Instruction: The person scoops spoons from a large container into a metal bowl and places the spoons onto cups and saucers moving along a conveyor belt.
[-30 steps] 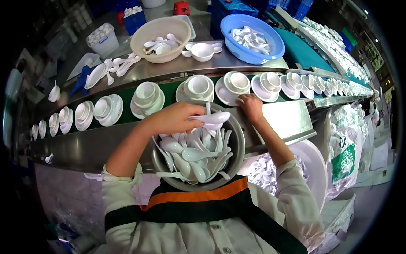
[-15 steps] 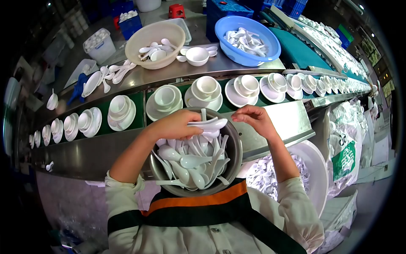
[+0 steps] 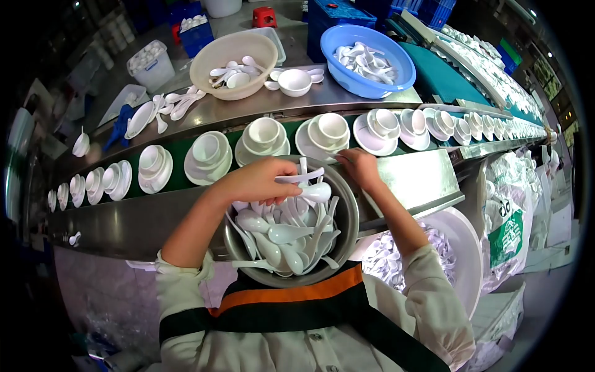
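My left hand [image 3: 263, 180] is closed on a white spoon [image 3: 304, 176], above a metal basin [image 3: 352, 226] heaped with white spoons [image 3: 273, 248]. Another spoon [image 3: 317, 193] lies just under its fingers; whether it is gripped too, I cannot tell. Beyond the basin's far right rim is my right hand [image 3: 361, 167], its fingers bent together at the front edge of a saucer [image 3: 305, 144] that carries a bowl and a cup [image 3: 333, 126]. What those fingers hold, if anything, is hidden.
A green belt [image 3: 176, 167] carries a row of saucers with stacked bowls and cups. Behind it, a steel ledge [image 3: 229, 111] bears a beige basin [image 3: 207, 46], a blue basin [image 3: 406, 68] and loose spoons. A white tub [image 3: 474, 260] full of spoons stands at lower right.
The cup-and-saucer sets have shifted left along the belt. My right hand has moved forward and slightly left to a saucer's edge. My left hand stays over the basin; its spoons sit differently.
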Motion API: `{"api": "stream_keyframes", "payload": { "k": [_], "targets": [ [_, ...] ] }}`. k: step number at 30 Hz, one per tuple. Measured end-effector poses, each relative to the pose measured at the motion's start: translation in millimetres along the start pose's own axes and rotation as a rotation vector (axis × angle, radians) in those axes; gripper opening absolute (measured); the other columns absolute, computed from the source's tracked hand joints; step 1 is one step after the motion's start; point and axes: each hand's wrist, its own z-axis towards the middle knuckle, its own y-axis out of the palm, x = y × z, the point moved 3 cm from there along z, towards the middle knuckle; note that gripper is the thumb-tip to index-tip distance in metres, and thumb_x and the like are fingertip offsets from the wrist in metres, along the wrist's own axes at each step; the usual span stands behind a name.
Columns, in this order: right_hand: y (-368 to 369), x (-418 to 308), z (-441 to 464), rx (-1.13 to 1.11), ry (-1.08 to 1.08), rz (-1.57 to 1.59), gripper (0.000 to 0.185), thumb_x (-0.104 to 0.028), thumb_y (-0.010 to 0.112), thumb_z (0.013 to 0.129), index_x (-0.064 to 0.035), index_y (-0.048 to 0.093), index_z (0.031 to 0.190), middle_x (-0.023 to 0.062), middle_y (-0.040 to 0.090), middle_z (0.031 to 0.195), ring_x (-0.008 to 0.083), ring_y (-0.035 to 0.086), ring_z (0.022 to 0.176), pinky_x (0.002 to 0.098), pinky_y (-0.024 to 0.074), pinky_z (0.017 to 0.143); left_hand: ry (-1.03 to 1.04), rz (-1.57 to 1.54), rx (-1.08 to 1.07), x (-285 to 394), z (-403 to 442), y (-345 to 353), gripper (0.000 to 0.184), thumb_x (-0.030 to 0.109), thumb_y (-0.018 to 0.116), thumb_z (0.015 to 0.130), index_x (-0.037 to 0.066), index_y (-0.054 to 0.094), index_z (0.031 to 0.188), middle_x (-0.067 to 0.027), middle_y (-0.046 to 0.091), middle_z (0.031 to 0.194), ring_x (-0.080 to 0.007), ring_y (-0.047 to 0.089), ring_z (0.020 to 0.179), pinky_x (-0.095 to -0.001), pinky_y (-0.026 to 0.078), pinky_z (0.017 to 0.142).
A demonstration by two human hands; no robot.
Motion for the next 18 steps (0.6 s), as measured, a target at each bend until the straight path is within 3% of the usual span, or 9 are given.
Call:
{"api": "stream_keyframes", "payload": {
  "k": [2,4,6,8,10,12,14,16,18],
  "targets": [
    [30.5,7.4,9.6,0.038,-0.147,-0.092,0.019,-0.027,0.058,0.079,-0.0076,0.062,0.080,0.0096,0.064,0.079,0.0268,0.061,0.072,0.0375,0.0470,0.062,0.065,0.028,0.002,5.4,7.8,0.7,0.017,0.019,0.060,0.081,0.002,0.055,0.080,-0.0003,0.055,0.060,-0.0055,0.052,0.049,-0.0200,0.041,0.043],
    [19.0,-10.4,20.7,-0.105,-0.108,-0.158,0.023,-0.029,0.055,0.083,-0.0082,0.064,0.087,0.0105,0.064,0.084,0.0270,0.061,0.078,0.0352,0.0475,0.066,0.075,0.049,0.021,8.4,10.1,-4.4,0.016,0.018,0.059,0.082,0.002,0.055,0.081,-0.0002,0.055,0.059,-0.0053,0.051,0.048,-0.0199,0.040,0.042],
    [-7.3,-33.7,27.4,-0.282,0.227,0.205,0.026,-0.025,0.054,0.086,-0.0044,0.064,0.099,0.0122,0.065,0.091,0.0226,0.060,0.091,0.0288,0.0465,0.078,0.040,-0.013,0.114,3.9,13.2,-12.5,0.015,0.017,0.058,0.082,0.002,0.055,0.081,-0.0001,0.055,0.059,-0.0055,0.050,0.047,-0.0198,0.039,0.042],
    [-28.0,-53.3,26.8,-0.285,0.151,1.091,0.033,-0.023,0.052,0.089,0.0013,0.058,0.110,0.0083,0.061,0.102,0.0159,0.056,0.095,0.0298,0.0421,0.087,0.063,-0.042,0.127,-1.2,20.6,-19.0,0.014,0.017,0.058,0.083,0.003,0.056,0.081,-0.0002,0.054,0.058,-0.0052,0.050,0.047,-0.0192,0.038,0.041],
    [-44.1,-66.4,24.7,-0.295,0.058,1.086,0.029,-0.019,0.055,0.088,-0.0009,0.058,0.111,0.0058,0.061,0.100,0.0138,0.056,0.092,0.0273,0.0426,0.085,0.133,-0.116,0.133,-1.2,29.9,-19.5,0.013,0.016,0.058,0.083,0.003,0.055,0.081,-0.0004,0.054,0.059,-0.0053,0.049,0.046,-0.0192,0.038,0.040],
    [-45.8,-61.0,21.3,-0.324,0.148,1.110,0.026,-0.013,0.059,0.085,-0.0012,0.059,0.108,0.0031,0.061,0.097,0.0107,0.056,0.090,0.0245,0.0429,0.082,0.158,-0.130,0.137,-1.5,35.7,-17.8,0.015,0.017,0.056,0.084,0.003,0.055,0.081,-0.0011,0.054,0.059,-0.0054,0.049,0.046,-0.0193,0.038,0.040],
    [-43.1,-41.1,18.8,-0.132,0.180,1.069,0.020,-0.010,0.060,0.084,0.0000,0.060,0.101,0.0014,0.061,0.096,0.0073,0.056,0.085,0.0229,0.0450,0.077,0.129,-0.180,0.317,-9.3,38.6,-27.0,0.018,0.020,0.053,0.086,0.003,0.055,0.082,-0.0019,0.054,0.060,-0.0062,0.049,0.046,-0.0196,0.039,0.041],
    [-22.7,-15.5,13.7,0.013,0.185,0.949,0.016,-0.009,0.062,0.081,-0.0026,0.062,0.096,0.0050,0.064,0.089,0.0125,0.061,0.078,0.0248,0.0473,0.071,0.134,-0.210,0.376,-23.3,40.0,-37.4,0.022,0.022,0.051,0.088,0.003,0.056,0.078,-0.0014,0.055,0.062,-0.0060,0.049,0.050,-0.0204,0.040,0.047],
    [-4.7,-0.9,5.3,0.147,0.079,0.272,0.016,-0.010,0.060,0.080,-0.0081,0.063,0.095,0.0103,0.065,0.083,0.0226,0.063,0.074,0.0298,0.0491,0.066,0.257,-0.104,0.575,-31.5,40.6,-45.4,0.025,0.023,0.050,0.089,0.002,0.058,0.077,0.0003,0.054,0.064,-0.0054,0.049,0.056,-0.0210,0.040,0.053]
  ]
}}
